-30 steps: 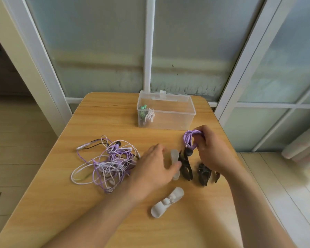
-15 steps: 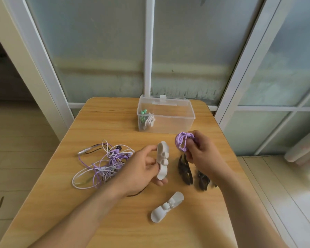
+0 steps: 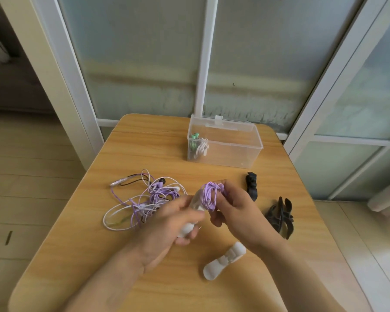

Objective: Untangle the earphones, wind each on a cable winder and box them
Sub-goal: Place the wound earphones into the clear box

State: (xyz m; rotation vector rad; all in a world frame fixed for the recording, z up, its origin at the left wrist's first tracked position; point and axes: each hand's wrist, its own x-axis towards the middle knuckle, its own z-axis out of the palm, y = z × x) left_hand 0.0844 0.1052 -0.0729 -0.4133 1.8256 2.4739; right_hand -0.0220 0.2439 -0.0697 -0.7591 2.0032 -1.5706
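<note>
head: purple coil (image 3: 209,195) pinched by right hand (image 3: 236,212)

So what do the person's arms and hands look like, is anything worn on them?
Both are bare. The left hand and right hand show no gloves, rings or watch, and both forearms are uncovered as far as the picture's lower edge, with no sleeve in view. There are no markings, straps or cables on them.
</note>
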